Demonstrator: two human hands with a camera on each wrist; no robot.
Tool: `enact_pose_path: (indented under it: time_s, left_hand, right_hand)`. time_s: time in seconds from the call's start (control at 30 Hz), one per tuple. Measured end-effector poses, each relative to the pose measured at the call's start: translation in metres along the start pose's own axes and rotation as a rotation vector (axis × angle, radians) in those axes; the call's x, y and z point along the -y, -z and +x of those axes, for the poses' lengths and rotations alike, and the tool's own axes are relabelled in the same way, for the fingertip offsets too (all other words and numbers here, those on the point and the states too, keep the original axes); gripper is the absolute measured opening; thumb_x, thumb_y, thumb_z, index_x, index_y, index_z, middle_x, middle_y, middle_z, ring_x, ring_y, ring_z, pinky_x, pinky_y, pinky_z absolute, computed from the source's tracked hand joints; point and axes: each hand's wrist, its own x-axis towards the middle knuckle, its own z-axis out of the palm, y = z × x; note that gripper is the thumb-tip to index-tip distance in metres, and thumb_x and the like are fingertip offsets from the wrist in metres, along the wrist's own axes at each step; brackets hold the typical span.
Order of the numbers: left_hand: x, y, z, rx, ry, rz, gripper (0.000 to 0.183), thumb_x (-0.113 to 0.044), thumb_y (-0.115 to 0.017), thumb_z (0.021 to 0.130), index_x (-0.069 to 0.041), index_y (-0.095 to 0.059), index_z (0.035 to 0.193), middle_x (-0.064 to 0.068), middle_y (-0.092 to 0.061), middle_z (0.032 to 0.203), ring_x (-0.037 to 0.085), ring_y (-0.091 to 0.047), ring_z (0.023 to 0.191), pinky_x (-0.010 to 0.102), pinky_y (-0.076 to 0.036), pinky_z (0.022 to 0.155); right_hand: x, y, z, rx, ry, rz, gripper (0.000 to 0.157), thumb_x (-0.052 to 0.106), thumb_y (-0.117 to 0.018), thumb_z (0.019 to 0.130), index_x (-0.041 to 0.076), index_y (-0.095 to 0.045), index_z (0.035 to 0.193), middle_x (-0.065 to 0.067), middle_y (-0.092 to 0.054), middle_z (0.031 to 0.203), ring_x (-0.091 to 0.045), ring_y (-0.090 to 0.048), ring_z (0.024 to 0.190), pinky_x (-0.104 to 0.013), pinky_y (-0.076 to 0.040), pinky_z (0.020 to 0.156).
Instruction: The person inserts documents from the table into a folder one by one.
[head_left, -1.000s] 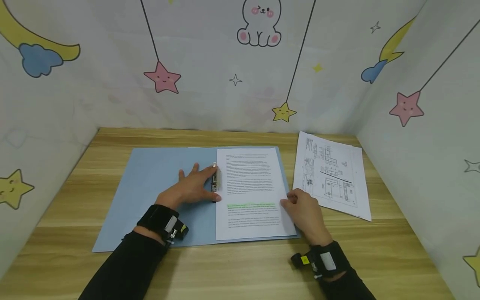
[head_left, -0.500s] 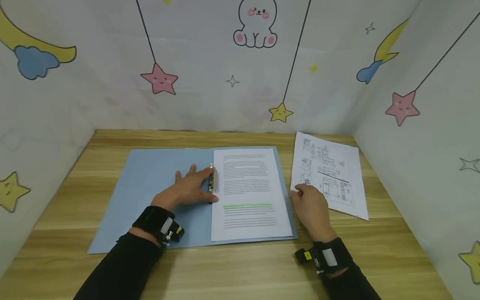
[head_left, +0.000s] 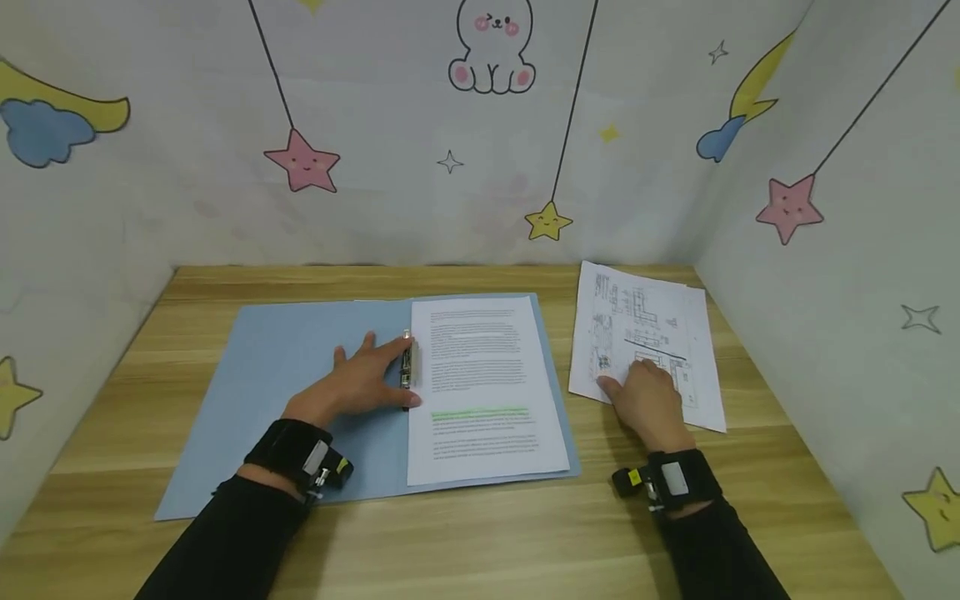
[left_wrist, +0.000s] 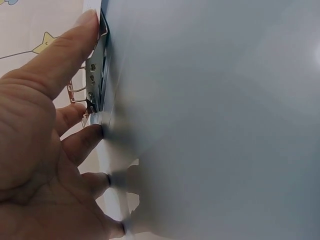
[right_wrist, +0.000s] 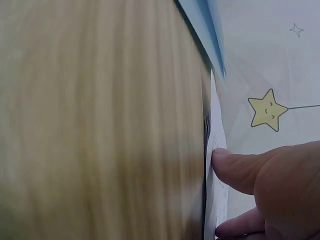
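Step in hand, as judged: the left hand (head_left: 363, 383) steadies the ring clip (head_left: 407, 367) of the folder (head_left: 292, 350) while the right hand (head_left: 648, 400) is placed at the loose drawings (head_left: 652, 321).

Left grip: released, fingers spread. The forefinger touches the clip near its twelve o'clock end; the thumb lies at its six o'clock end. Nothing is grasped.

Right grip: released so far as visible. The right wrist view shows the thumb tip against the face of the drawings, another finger lower down and apart from it; no pinch is seen. The hand lies over their six o'clock edge.

Location: the drawings lie on the counter (head_left: 465, 550) at about three o'clock from the folder, near its edge and clear of it. They form a slightly uneven stack; the sheet count cannot be told.

Next move, in this inspector's judgement: lifting the drawings calls for a thumb-and-finger pinch on the near edge, gathering all sheets together.

Container: the folder lies spread flat. Its three o'clock half bears printed pages (head_left: 480, 379), with a green-marked passage below centre. Their inner edge meets the clip; whether the rings pass through them cannot be determined. No papers show on the nine o'clock half.
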Motion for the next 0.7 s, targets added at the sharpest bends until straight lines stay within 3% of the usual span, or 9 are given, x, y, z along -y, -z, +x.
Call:
enact_pose_path:
  time_s: [0.17,0.33,0.5,0.7]
  left_hand:
    - [-0.002,0.0,-0.001,-0.006,-0.004,-0.003,0.105,-0.071,-0.062,0.055,-0.027,-0.023,0.142,0.01,-0.033,0.147,0.042,0.001,0.135,0.076,0.004,0.098]
    - [0.0,-0.001,-0.001,0.001,0.0,-0.014,0.106,-0.071,-0.062,0.054,-0.027,-0.022,0.142,0.009,-0.03,0.148,0.042,0.002,0.135,0.077,0.006,0.097]
    - [0.003,0.0,-0.004,-0.005,-0.004,-0.013,0.106,-0.071,-0.063,0.054,-0.026,-0.023,0.142,0.01,-0.03,0.148,0.044,0.001,0.135,0.078,0.005,0.096]
    - [0.0,0.004,-0.006,-0.013,-0.025,-0.019,0.104,-0.069,-0.063,0.056,-0.024,-0.024,0.141,0.012,-0.031,0.148,0.045,-0.001,0.134,0.079,0.004,0.095]
  right_hand:
    - [0.005,-0.002,-0.005,0.007,0.011,0.001,0.057,0.047,-0.054,0.08,-0.008,-0.059,0.091,-0.014,-0.054,0.081,-0.028,-0.049,0.073,-0.037,-0.041,0.049]
    - [0.004,0.0,-0.001,-0.01,0.0,-0.045,0.055,0.047,-0.054,0.081,-0.007,-0.061,0.088,-0.017,-0.056,0.08,-0.034,-0.05,0.076,-0.044,-0.042,0.05]
    - [-0.012,0.008,0.006,-0.043,-0.072,-0.075,0.051,0.042,-0.054,0.082,-0.008,-0.06,0.091,-0.025,-0.057,0.083,-0.043,-0.049,0.082,-0.056,-0.043,0.06]
    - [-0.038,0.018,0.006,-0.021,-0.18,-0.061,0.051,0.039,-0.051,0.084,-0.011,-0.059,0.092,-0.026,-0.051,0.085,-0.04,-0.046,0.079,-0.045,-0.04,0.051]
